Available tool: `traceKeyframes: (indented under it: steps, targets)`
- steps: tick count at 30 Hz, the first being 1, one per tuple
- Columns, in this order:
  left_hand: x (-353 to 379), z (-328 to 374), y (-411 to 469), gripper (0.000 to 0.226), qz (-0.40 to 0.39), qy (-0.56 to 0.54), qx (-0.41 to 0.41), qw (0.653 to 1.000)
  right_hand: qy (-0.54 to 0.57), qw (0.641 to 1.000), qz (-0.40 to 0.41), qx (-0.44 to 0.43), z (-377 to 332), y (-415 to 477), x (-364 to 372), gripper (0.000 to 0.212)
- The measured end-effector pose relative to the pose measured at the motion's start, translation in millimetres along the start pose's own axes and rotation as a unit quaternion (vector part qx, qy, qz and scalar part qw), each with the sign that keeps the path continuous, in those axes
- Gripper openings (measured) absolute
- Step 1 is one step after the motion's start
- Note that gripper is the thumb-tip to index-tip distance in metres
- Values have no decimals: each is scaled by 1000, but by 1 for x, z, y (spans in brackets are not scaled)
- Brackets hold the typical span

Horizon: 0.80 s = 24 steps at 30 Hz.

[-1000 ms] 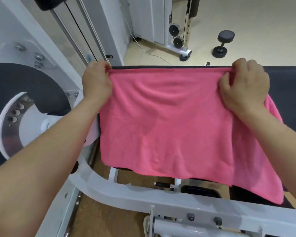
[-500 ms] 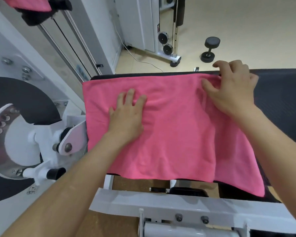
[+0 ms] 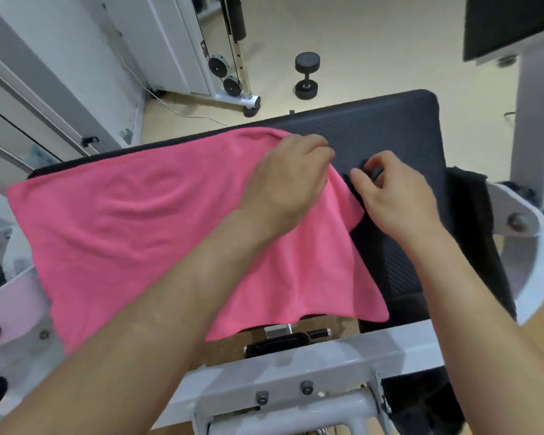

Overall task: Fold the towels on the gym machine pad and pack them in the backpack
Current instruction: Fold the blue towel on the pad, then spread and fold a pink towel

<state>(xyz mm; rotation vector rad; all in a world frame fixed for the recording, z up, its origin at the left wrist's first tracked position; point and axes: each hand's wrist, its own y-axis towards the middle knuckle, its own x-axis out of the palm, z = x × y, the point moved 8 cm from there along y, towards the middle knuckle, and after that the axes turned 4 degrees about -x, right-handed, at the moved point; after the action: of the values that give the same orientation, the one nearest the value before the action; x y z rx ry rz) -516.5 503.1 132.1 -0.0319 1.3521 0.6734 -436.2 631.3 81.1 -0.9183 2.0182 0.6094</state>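
Fingers (image 3: 322, 149) of the left hand (image 3: 291, 183) clench the far right corner of the pink towel (image 3: 139, 221), which is spread centre-left on the black gym machine pad (image 3: 399, 133). Right hand (image 3: 396, 199) is curled at the towel's right edge; its hold is unclear. The cloth looks soft, light and limp, best pinched at its corners.

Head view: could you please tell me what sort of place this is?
Most likely a gym: a dumbbell stands on the floor, cable pulleys hang beyond, and the towel lies on a black machine pad.
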Motion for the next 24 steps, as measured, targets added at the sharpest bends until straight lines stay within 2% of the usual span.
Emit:
traceKeyframes:
  steps: [1,3,5,7,10,12,14,16,17,18,19,20,21,22,24]
  targets:
    - [5,5,13,37,-12,17,3,1000,9,1000,-15,-3,-4,-2,3,35]
    - [19,4,29,40,-87,78,-12,993,-4,998,-62,-19,-12,-7,14,32]
    - [30,-3,31,29,-139,123,-19,982,-53,993,-95,-37,-13,-11,20,20]
    - [29,-10,25,24,-141,108,-20,984,-60,993,-91,-49,-12,-11,14,13]
    - [25,-10,20,21,-124,85,-10,989,5,996,-50,-76,-14,-10,0,10]
    - [25,-8,23,18,-136,69,-25,988,95,992,-23,-79,-18,-9,-7,8]
    - [23,-8,29,15,-152,3,-73,986,240,969,14,-47,-13,-1,-13,4]
    - [23,-11,37,16,-154,-75,-129,977,399,916,32,5,-3,7,-16,18]
    - [23,-12,40,25,-144,-102,-142,974,462,886,30,30,3,10,-15,25]
    - [22,-14,44,32,-129,-121,-149,973,502,863,27,48,8,14,-14,30]
    - [21,-16,48,34,-108,-132,-153,973,514,855,28,58,12,18,-15,34]
    - [20,-17,52,29,-84,-142,-156,974,499,864,39,59,16,23,-19,36]
    - [19,-16,56,22,-60,-151,-157,974,455,886,62,55,20,30,-25,36]
    - [18,-16,61,14,-35,-155,-159,975,395,913,94,41,23,37,-36,36]
    - [16,-14,70,13,16,-150,-163,975,272,952,140,-4,22,54,-55,40]
